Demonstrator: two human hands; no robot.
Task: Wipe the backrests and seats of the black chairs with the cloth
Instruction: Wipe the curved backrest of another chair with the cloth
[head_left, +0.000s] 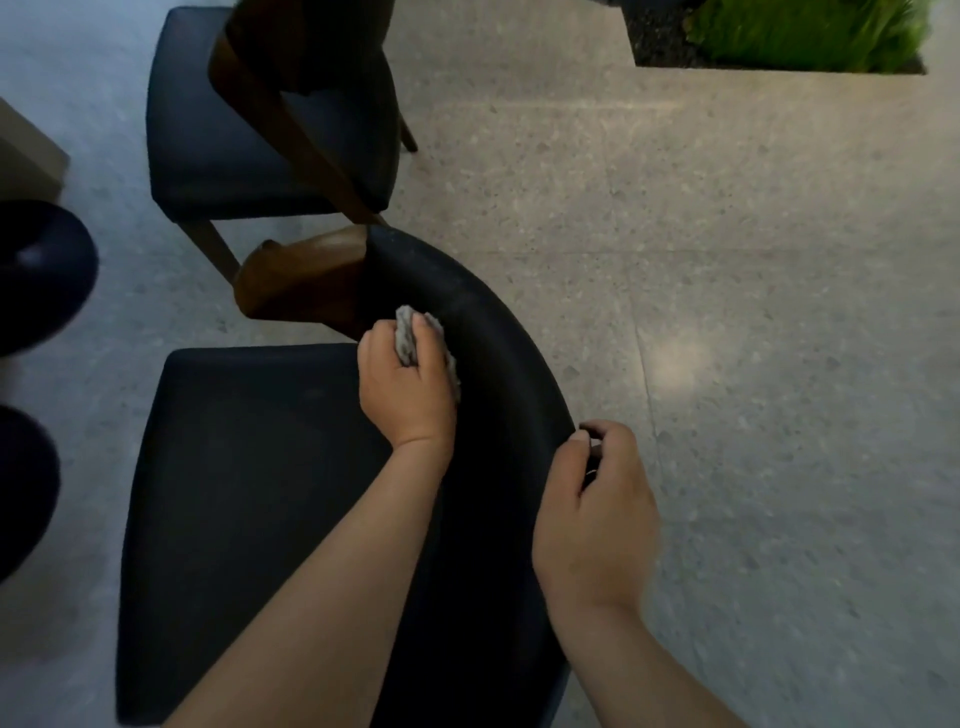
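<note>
Your L hand (408, 382) is clenched round the grey cloth (406, 338). The cloth is bunched up, w/ a bit poking out between thumb and fingers and more showing along the hand's far side. The hand presses the cloth vs the inner face of the curved black backrest (498, 332) of the near chair (493, 519), just right of where the brown wooden arm (306, 275) meets it.

Your R hand (597, 509) grips the backrest's top rim further along the curve, nearer your body. Its thumb is on the inner side and its fingers curl over the outer side. The 2 hands are apart, both on the same backrest.

The black seat (249, 467) lies left of your L hand and under your L forearm.

Beyond your L hand stands a 2nd chair (218, 156) w/ black seat and wood frame, its near corner close to the wooden arm. Right of both hands is speckled floor (753, 260). Far ahead of your R hand is a planter (810, 36) w/ green grass. Far left of your L hand are 2 dark round shapes (41, 275), too blurred to ID.
</note>
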